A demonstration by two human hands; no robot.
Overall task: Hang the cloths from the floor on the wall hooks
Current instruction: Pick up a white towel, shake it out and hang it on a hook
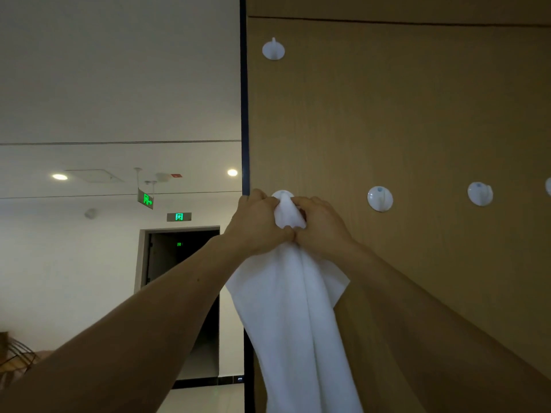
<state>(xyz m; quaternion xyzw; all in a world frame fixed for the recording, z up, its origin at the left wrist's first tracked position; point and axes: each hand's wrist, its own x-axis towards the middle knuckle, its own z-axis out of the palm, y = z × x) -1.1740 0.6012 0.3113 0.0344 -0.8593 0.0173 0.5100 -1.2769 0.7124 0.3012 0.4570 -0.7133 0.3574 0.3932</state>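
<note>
Head view is showing you reaching up to the wooden wall panel (417, 114), where your left hand (257, 225) and right hand (321, 226) are meeting thumb to thumb around a gathered peak of the white cloth (298, 308). Both hands are pinching the bunched fabric, with the fingers curled into it. As I judge it, the coming move is turning on one relation. The peak is sitting directly in front of the hook (282, 193), just below the top rim of its round base. Your left hand is lying on its left and your right hand on its right, so neither is nearer than the other. The cloth's long axis is running straight down from your hands, and its body is hanging against the panel. Fabric and fingers are hiding the hook's prong, so you cannot tell whether the cloth is caught over it or only pressed against it. Testing the hold before letting go looks wise. Your fingertips are tucked out of sight too. The cloth's lower end and the floor are falling outside the frame, so no other cloths are showing. Bare hooks are standing free: the upper hook (273, 49) above, the second hook (380, 198) and third hook (480, 194) to the right, and an edge hook (549, 186) clipped by the frame.
</note>
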